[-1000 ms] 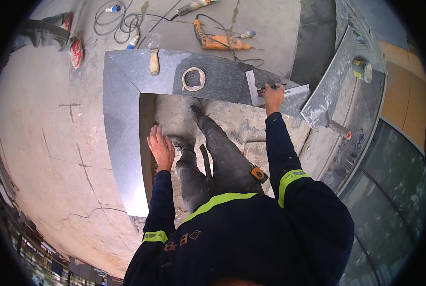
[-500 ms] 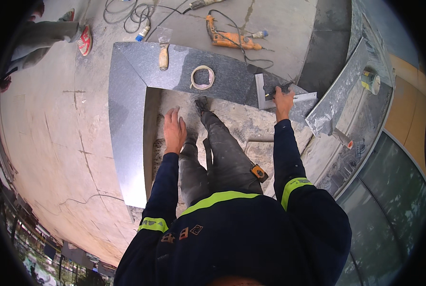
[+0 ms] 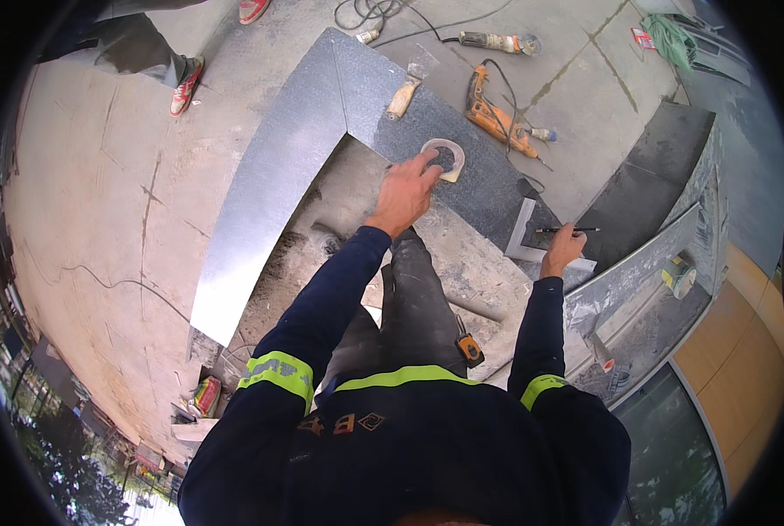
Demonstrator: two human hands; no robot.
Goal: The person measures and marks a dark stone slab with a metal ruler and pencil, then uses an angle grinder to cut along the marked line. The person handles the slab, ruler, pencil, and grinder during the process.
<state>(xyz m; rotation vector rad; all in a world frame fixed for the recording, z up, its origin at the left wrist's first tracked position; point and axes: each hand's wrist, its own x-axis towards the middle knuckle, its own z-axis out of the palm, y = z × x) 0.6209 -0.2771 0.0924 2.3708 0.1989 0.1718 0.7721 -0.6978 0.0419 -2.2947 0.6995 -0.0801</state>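
Notably, left hand point(image 3: 403, 195) lay open against the tape roll point(image 3: 444, 159) on the far granite slab point(image 3: 462, 167); right hand point(image 3: 561, 250) pinched a pencil point(image 3: 569, 231).

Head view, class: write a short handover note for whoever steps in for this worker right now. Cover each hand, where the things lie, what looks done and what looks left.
Left hand: reaching forward, fingertips at the roll of tape lying on the dark stone slab; not clearly gripping it.
Right hand: holds a pencil at the metal square on the slab's right end.
Nearby: a scraper on the slab, an orange drill and a grinder on the concrete beyond, a tape measure at the worker's hip.
Done: L-shaped slab laid in place, square set on it.
Left: no drawn line can be made out, so marking seems unfinished.
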